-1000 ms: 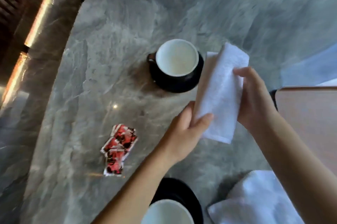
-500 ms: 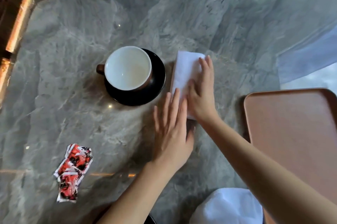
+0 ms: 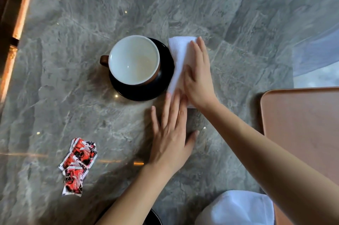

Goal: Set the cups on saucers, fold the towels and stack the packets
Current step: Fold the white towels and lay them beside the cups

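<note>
Grey marble table [image 3: 73, 59] fills my view. Nearest me, at 5 o'clock, the second towel [image 3: 238, 208] lies bunched and unfolded. At 8 o'clock the red packets [image 3: 78, 165] sit in a loose, uneven heap.

Near centre, my left hand [image 3: 170, 138] lies flat with straight, spread fingers gripping nothing, its tips touching the near end of the folded towel [image 3: 178, 54]. My right hand [image 3: 199, 81] presses palm-down on that towel, fingers straight and together.

A second ago both hands held this towel up off the table. Now it lies flat, so I judge this fold finished and only being smoothed.

Its long axis runs 6 to 12 o'clock, the far short end pointing at 12. Its left edge touches the saucer [image 3: 165, 81], where the cup [image 3: 134, 59] already sits, handle toward 9.
</note>
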`<state>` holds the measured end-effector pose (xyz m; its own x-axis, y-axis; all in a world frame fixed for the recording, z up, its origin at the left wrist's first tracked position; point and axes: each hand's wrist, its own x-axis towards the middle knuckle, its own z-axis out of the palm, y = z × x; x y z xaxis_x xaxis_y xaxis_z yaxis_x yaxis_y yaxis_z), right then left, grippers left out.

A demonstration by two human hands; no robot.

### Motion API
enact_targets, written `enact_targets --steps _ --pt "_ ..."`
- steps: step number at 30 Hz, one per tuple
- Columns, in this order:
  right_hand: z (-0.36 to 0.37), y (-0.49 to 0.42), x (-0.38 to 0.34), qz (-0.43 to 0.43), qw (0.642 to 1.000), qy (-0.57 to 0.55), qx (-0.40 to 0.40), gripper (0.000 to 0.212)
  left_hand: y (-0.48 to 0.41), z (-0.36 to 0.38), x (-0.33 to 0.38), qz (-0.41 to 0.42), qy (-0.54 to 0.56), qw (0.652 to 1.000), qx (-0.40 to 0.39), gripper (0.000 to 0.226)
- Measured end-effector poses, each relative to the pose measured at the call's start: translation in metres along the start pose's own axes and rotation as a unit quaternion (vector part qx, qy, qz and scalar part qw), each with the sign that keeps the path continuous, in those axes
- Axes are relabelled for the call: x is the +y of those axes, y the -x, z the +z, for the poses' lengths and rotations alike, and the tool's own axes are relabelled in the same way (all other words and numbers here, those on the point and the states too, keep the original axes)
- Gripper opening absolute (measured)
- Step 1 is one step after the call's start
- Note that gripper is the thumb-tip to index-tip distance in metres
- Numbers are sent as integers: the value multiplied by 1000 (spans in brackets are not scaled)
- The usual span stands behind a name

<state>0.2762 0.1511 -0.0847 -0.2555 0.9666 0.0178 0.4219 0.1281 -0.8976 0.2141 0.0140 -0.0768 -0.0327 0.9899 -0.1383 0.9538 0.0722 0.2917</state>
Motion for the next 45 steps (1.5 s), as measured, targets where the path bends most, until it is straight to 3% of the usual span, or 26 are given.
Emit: enact_targets --steps 11,16,22,27,32,36,38,45 --pt "-18 22 9 22 999 32 -28 60 25 -9 17 28 33 999 -29 80" --pt "-47 62 4 19 997 35 -64 40 64 -10 38 67 57 990 -109 79" --pt "-88 127 -9 75 984 60 -151 27 114 -11 48 93 88 975 -179 76" --pt "-126 197 -20 81 951 121 -272 22 132 -13 51 66 70 974 -207 50" --pt "-151 244 -27 124 930 171 -300 41 134 -22 46 49 71 963 -254 52" --pt "-153 266 -22 113 875 318 -347 47 136 -27 39 75 33 965 -251 34" --pt "-152 267 -26 109 872 341 -334 40 137 -32 36 90 33 970 -223 24" --pt "-169 236 -75 102 942 288 -143 21 119 -95 4 35 212 973 -87 8"
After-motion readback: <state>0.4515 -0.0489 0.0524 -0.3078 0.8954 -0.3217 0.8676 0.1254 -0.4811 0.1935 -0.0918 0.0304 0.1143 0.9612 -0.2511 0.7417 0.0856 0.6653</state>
